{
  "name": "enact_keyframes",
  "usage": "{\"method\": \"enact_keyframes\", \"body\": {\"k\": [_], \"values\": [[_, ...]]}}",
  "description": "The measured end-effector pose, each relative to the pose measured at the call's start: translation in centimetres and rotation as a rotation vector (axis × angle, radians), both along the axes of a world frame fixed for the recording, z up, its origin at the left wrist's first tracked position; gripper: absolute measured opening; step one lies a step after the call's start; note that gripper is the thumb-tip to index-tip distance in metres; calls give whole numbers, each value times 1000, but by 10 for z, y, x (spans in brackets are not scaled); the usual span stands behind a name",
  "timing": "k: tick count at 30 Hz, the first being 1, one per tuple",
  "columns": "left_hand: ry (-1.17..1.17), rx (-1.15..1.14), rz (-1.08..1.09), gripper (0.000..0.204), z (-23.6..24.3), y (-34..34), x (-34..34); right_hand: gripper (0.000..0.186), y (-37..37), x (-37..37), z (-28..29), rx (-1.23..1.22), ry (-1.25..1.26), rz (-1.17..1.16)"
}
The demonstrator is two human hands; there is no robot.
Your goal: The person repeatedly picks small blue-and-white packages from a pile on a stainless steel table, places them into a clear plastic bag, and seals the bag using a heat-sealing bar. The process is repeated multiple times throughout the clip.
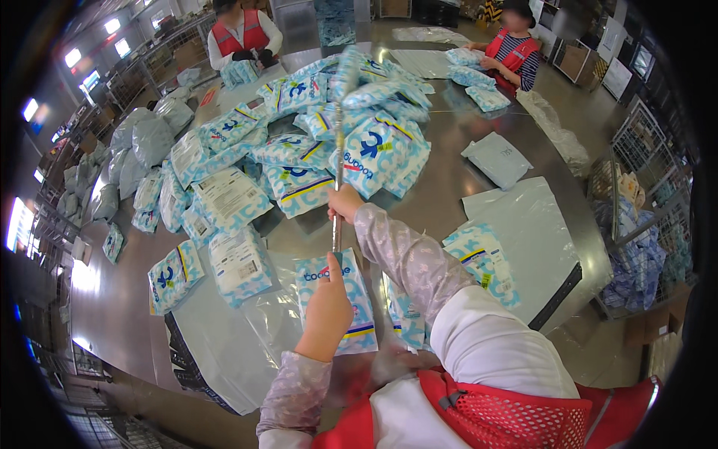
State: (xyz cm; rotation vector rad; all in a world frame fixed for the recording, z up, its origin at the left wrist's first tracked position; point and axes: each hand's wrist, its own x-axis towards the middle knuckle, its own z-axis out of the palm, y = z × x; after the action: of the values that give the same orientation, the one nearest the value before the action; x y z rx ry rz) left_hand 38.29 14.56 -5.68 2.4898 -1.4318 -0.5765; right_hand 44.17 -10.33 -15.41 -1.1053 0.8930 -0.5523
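Note:
My left hand (327, 307) is closed around the dark lower end of a thin, shiny metal rod (338, 161), its thumb pointing up along it. Farther up, my right hand (345, 203) grips the same rod with curled fingers. The rod stands away from me over a heap of white-and-blue printed plastic packets (299, 93). Its far end meets a motion-blurred packet (346, 71) on the heap; whether it hooks or only touches that packet I cannot tell. Below my hands, a flat packet (359, 303) lies at the near edge, beside my left hand.
Large grey plastic bags (535, 232) lie flat on the metal table (449, 146) at both sides. A small grey parcel (497, 160) rests at right. Stuffed grey bags (153, 138) crowd the left. Two co-workers in red vests (243, 37) handle packets across the table. Wire cages (647, 179) stand at right.

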Motion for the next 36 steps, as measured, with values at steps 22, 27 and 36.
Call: {"method": "enact_keyframes", "body": {"k": [22,27,36], "values": [[-500,-92,120,82,10,-18,-50,30,-11,-7,58,95,-257,272],[-555,-67,151,85,-2,-100,29,19,-74,94,45,193,-339,208],[-260,6,-51,85,-22,-166,44,21,-145,62,-16,-18,-6,154]]}}
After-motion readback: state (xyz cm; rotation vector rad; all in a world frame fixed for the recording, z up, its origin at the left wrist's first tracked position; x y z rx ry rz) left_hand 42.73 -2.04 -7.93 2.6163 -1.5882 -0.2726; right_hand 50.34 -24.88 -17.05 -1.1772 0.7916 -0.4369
